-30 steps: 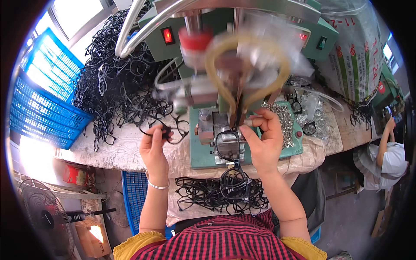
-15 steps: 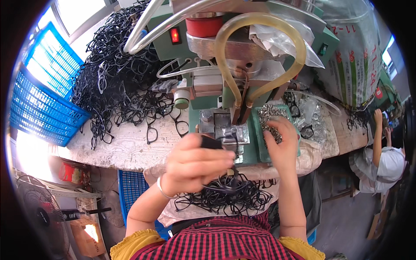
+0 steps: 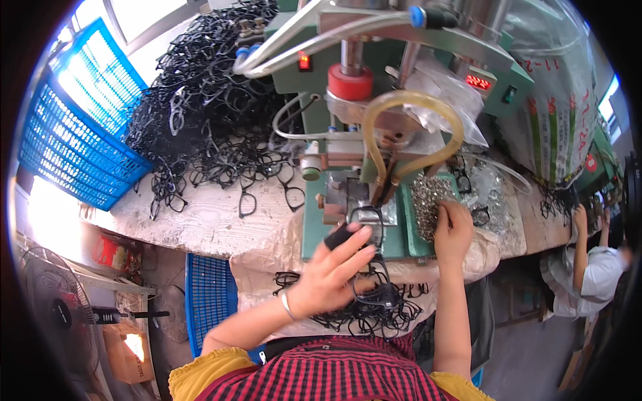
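Note:
My left hand (image 3: 329, 275), with a black cover on one finger and a white bangle on the wrist, holds a black eyeglass frame (image 3: 366, 212) at the front of the green press. The frame's rim is by the metal fixture (image 3: 389, 212), under the copper-coloured electrode tips (image 3: 382, 194); whether it touches them I cannot tell. My right hand (image 3: 455, 230) dips its fingertips, pinched together, into small metal parts (image 3: 428, 197) in a green tray (image 3: 418, 248). What they grip is hidden. More black frames (image 3: 348, 314) lie in my lap below the left hand.
A big heap of black frames (image 3: 207, 93) covers the bench's left side, beside blue crates (image 3: 80, 147). The press carries a looped yellowish hose (image 3: 414, 97). A large printed sack (image 3: 548, 113) stands at right, with another person (image 3: 595, 267) beyond. A fan (image 3: 57, 307) stands lower left.
My left hand has brought the eyeglass frame up to the fixture. The right hand's fingers have closed together in the tray. The whole view has shifted, showing more of the press's upper part.

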Action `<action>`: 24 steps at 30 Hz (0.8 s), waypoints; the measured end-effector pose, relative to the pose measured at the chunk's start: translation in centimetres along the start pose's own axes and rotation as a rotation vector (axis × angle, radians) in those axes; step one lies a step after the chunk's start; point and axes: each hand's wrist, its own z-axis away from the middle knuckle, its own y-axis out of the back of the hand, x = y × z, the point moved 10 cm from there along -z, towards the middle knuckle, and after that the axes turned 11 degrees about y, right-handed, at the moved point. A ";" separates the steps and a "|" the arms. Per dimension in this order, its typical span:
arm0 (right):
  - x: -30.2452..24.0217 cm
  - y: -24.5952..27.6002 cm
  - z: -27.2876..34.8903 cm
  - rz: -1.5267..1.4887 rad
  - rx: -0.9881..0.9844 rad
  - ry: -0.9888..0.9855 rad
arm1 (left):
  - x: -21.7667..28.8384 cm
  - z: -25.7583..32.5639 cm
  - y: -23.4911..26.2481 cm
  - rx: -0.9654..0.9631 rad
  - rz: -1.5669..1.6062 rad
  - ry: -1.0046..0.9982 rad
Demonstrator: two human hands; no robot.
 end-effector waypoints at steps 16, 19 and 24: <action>0.5 -0.5 1.3 -0.193 0.034 -0.215 | -20.3 -5.2 9.0 0.306 -0.723 0.504; 0.6 1.9 2.4 -0.078 0.053 -0.111 | -28.3 -1.6 4.4 0.053 -0.678 0.918; 3.2 7.1 7.1 -0.068 0.117 -0.293 | -27.7 0.2 7.1 0.169 -0.160 0.854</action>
